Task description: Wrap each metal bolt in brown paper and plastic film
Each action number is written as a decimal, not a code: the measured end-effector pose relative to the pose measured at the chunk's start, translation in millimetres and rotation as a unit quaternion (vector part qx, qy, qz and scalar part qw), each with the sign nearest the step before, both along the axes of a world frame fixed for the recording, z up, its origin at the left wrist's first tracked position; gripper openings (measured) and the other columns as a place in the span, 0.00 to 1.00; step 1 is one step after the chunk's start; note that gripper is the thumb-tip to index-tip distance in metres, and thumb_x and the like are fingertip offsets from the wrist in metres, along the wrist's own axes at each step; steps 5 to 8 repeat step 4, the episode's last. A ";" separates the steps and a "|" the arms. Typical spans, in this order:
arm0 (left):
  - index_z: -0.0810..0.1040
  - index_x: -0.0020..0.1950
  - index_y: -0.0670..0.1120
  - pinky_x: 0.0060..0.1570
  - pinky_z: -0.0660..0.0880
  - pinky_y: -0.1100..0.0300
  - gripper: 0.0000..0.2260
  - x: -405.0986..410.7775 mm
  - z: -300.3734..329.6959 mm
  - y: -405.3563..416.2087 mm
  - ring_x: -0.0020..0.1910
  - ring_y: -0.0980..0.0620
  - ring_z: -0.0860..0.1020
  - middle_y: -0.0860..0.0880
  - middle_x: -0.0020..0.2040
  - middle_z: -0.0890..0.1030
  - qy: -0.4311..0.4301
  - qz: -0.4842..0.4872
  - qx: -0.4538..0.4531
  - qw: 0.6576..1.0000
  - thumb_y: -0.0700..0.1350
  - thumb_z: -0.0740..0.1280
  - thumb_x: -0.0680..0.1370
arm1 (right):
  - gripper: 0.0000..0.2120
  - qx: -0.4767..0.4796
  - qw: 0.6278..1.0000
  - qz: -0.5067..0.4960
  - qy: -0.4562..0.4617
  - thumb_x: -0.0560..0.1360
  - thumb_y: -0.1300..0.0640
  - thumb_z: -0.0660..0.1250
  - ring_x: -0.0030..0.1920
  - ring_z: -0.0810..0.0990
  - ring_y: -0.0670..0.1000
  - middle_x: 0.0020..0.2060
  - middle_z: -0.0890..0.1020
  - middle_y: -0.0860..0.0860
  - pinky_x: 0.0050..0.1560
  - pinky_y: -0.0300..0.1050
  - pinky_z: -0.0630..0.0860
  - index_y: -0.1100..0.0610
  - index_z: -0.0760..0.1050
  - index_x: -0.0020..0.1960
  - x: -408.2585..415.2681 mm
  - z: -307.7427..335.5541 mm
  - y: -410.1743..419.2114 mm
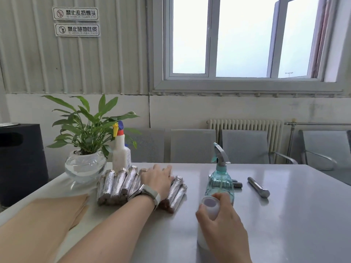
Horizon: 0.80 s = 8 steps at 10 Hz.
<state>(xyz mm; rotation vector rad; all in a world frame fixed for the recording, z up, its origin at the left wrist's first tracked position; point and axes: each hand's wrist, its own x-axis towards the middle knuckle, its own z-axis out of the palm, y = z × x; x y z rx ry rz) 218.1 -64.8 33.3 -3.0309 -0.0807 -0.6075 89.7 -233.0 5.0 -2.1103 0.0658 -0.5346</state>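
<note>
The left hand (158, 180) is laid flat, its fingers straight, on the row of wrapped bolts (121, 184) lined up on the worktop (284, 215) just in front of the potted plant (86, 141). To the right of that row, a roll of plastic film (208, 219) is gripped by the curled fingers of the right hand (224, 226), a teal spray bottle (220, 179) just behind it. Further right of the row a bare metal bolt (258, 187) is seen, with brown paper (43, 213) to the row's left.

1. This looks like a waiting or break room in a works building: the wall (76, 59) is ribbed metal sheeting with two printed prohibition signs (76, 21).
2. A row of perforated metal bench seats (192, 145) stands behind the grey table (284, 215).
3. A radiator (245, 128) sits beneath a wide window (245, 38).
4. A potted plant (86, 130) softens the bare room.
</note>
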 end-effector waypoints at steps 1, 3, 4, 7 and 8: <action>0.66 0.71 0.56 0.55 0.69 0.51 0.18 7.7 -9.7 0.8 0.57 0.44 0.72 0.44 0.59 0.69 -0.029 0.004 0.029 0.999 0.56 0.51 0.82 | 0.13 -0.005 1.000 -0.005 -0.004 0.70 0.41 0.62 0.50 0.74 0.49 0.44 0.74 0.37 0.43 0.46 0.67 0.43 0.63 0.50 2.4 -2.1 -1.0; 0.65 0.75 0.54 0.62 0.69 0.52 0.21 -8.4 12.2 32.9 0.60 0.46 0.71 0.46 0.60 0.68 -0.044 -0.027 -0.162 0.985 0.55 0.55 0.82 | 0.12 0.006 1.000 0.005 0.002 0.70 0.40 0.62 0.50 0.74 0.49 0.45 0.75 0.38 0.44 0.46 0.67 0.41 0.63 0.50 1.5 -4.5 -1.4; 0.76 0.65 0.50 0.57 0.73 0.54 0.14 -42.2 31.2 55.6 0.55 0.47 0.75 0.46 0.59 0.73 -0.127 -0.077 -0.349 0.925 0.47 0.61 0.81 | 0.16 0.048 0.999 0.000 -0.026 0.65 0.36 0.60 0.49 0.74 0.40 0.47 0.76 0.36 0.43 0.44 0.67 0.38 0.64 0.50 -1.9 -3.4 1.4; 0.76 0.65 0.50 0.57 0.73 0.54 0.14 -42.2 31.2 55.6 0.55 0.47 0.75 0.46 0.59 0.73 -0.127 -0.077 -0.349 0.925 0.47 0.61 0.81 | 0.16 0.048 0.999 0.000 -0.026 0.65 0.36 0.60 0.49 0.74 0.40 0.47 0.76 0.36 0.43 0.44 0.67 0.38 0.64 0.50 -1.9 -3.4 1.4; 0.76 0.65 0.50 0.57 0.73 0.54 0.14 -42.2 31.2 55.6 0.55 0.47 0.75 0.46 0.59 0.73 -0.127 -0.077 -0.349 0.925 0.47 0.61 0.81 | 0.16 0.048 0.999 0.000 -0.026 0.65 0.36 0.60 0.49 0.74 0.40 0.47 0.76 0.36 0.43 0.44 0.67 0.38 0.64 0.50 -1.9 -3.4 1.4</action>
